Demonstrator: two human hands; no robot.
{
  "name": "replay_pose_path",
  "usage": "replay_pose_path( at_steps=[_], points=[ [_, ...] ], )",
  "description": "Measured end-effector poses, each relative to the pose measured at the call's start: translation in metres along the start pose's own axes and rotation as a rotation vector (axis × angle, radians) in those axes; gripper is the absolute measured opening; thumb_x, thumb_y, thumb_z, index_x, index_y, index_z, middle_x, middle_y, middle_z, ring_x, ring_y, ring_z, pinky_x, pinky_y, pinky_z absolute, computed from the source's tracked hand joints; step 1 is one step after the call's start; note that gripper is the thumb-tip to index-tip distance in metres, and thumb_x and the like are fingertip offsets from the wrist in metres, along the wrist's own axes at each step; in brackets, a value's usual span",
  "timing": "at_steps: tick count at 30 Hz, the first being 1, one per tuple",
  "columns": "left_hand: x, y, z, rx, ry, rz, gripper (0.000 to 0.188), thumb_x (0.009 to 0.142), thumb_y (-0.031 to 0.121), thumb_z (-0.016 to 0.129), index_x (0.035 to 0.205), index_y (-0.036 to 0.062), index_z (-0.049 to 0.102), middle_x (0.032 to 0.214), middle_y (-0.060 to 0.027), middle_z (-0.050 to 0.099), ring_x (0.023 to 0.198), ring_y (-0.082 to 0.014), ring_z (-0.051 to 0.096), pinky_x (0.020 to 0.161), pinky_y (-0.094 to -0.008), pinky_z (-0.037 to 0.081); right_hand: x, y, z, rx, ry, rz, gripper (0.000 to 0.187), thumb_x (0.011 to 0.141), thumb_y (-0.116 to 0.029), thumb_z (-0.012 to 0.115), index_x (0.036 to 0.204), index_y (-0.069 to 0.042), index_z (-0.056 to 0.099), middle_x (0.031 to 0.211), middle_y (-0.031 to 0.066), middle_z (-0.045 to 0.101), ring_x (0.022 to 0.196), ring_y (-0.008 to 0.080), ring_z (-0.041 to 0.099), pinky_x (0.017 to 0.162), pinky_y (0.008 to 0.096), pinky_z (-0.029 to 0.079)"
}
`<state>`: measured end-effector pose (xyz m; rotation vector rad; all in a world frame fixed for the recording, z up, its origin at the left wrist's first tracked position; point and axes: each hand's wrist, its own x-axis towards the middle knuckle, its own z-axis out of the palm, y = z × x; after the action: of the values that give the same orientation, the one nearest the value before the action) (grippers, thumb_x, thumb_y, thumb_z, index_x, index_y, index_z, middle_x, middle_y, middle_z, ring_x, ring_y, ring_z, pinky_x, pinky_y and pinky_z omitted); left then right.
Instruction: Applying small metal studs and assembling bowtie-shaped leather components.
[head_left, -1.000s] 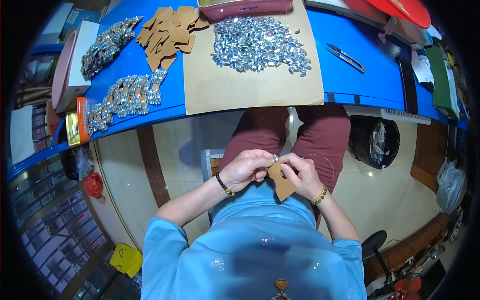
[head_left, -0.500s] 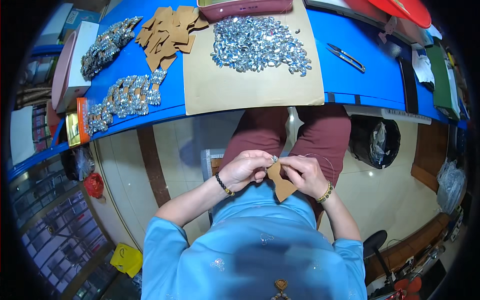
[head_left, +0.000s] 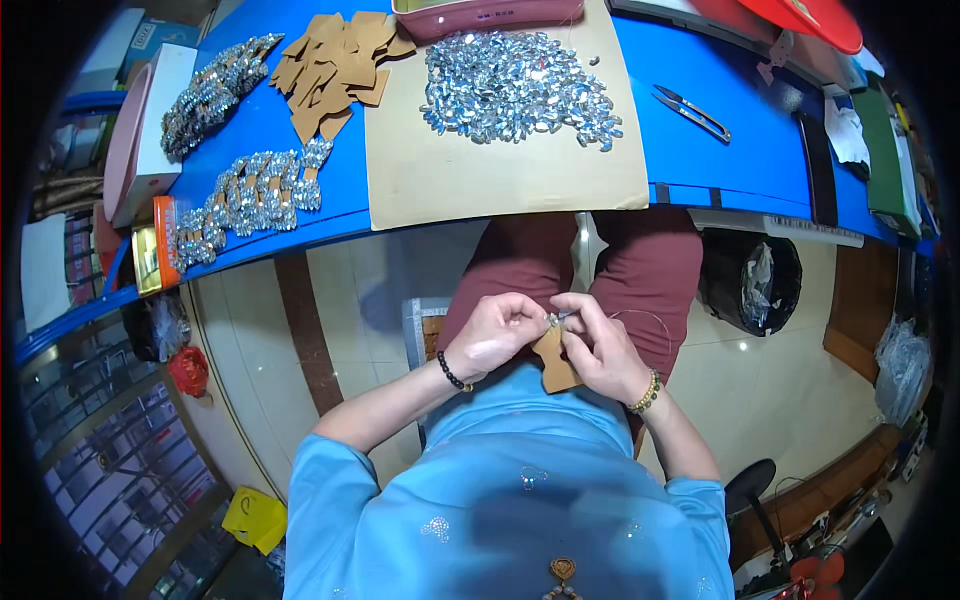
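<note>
Above my lap, a brown hourglass-shaped piece of felt-like sheet (head_left: 561, 374) hangs between my hands, with a few silver beads (head_left: 553, 319) at its top end. My right hand (head_left: 608, 352) grips it, thumb pressed along its upper side. Closed in a pinch right beside the beads, my left hand (head_left: 497, 336) hides whatever its fingertips hold. A thin thread (head_left: 655, 322) loops out past my right hand over the thigh.
On the blue table (head_left: 690, 165), a cardboard sheet (head_left: 500, 180) bears a heap of silver beads (head_left: 515, 88). Brown cut pieces (head_left: 340, 65) and beaded pieces (head_left: 262, 190) lie left, thread snips (head_left: 692, 113) right. A black-lined bin (head_left: 775, 290) stands below.
My left hand has turned and its fingers have shifted at the beads. My right thumb now lies over the brown piece, which hangs straighter and a little higher.
</note>
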<state>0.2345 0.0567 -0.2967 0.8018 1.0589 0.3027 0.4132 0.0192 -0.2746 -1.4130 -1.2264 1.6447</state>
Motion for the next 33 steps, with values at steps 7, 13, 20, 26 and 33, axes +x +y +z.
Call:
replay_pose_path(
  at_steps=[7, 13, 20, 26, 33],
  points=[
    [-0.004, 0.008, 0.005, 0.455, 0.118, 0.224, 0.007, 0.08, 0.007, 0.06, 0.082, 0.0003, 0.059, 0.07, -0.0024, 0.056, 0.06, -0.0089, 0.051, 0.053, -0.0237, 0.041, 0.018, 0.002, -0.005, -0.722, 0.219, -0.733, 0.029, 0.073, -0.002, 0.06, 0.101, -0.002, 0.054, 0.082, 0.0134, 0.059, 0.072, 0.0272, 0.057, 0.063, 0.034, 0.046],
    [-0.003, 0.018, -0.004, 0.852, 0.356, 0.676, 0.005, 0.071, 0.003, 0.059, 0.075, 0.0014, 0.058, 0.07, -0.0125, 0.055, 0.065, -0.0274, 0.057, 0.057, -0.0354, 0.045, -0.013, -0.017, -0.003, -0.051, 0.101, -0.428, 0.011, 0.083, -0.005, 0.055, 0.093, -0.003, 0.05, 0.078, 0.012, 0.06, 0.06, 0.0193, 0.056, 0.058, 0.0307, 0.047],
    [-0.025, 0.037, -0.065, 1.148, 0.657, 0.756, 0.01, 0.071, -0.001, 0.06, 0.079, 0.0024, 0.056, 0.071, -0.0111, 0.054, 0.063, -0.0256, 0.057, 0.055, -0.0321, 0.044, -0.082, 0.043, -0.129, 0.626, 0.837, -0.059, 0.008, 0.092, -0.013, 0.047, 0.087, -0.007, 0.045, 0.059, -0.0032, 0.037, 0.05, 0.0065, 0.036, 0.049, 0.0215, 0.034],
    [-0.034, 0.04, -0.086, 1.061, 0.781, 0.698, 0.004, 0.074, 0.0, 0.059, 0.075, 0.0022, 0.055, 0.07, -0.0097, 0.054, 0.061, -0.0225, 0.057, 0.054, -0.0312, 0.044, -0.155, 0.115, -0.236, 0.413, 1.387, 0.01, 0.016, 0.09, -0.016, 0.051, 0.101, -0.005, 0.053, 0.067, -0.0027, 0.045, 0.055, 0.0052, 0.039, 0.052, 0.0203, 0.035],
    [-0.01, 0.015, -0.053, 0.329, 0.401, 0.277, 0.007, 0.083, 0.006, 0.056, 0.084, 0.0002, 0.059, 0.083, -0.0026, 0.061, 0.067, -0.0074, 0.055, 0.058, -0.0234, 0.045, -0.024, 0.01, -0.04, -0.015, 0.48, -0.132, 0.007, 0.083, -0.006, 0.058, 0.089, -0.003, 0.056, 0.07, 0.0014, 0.058, 0.057, 0.0052, 0.052, 0.049, 0.0205, 0.041]
  ],
)
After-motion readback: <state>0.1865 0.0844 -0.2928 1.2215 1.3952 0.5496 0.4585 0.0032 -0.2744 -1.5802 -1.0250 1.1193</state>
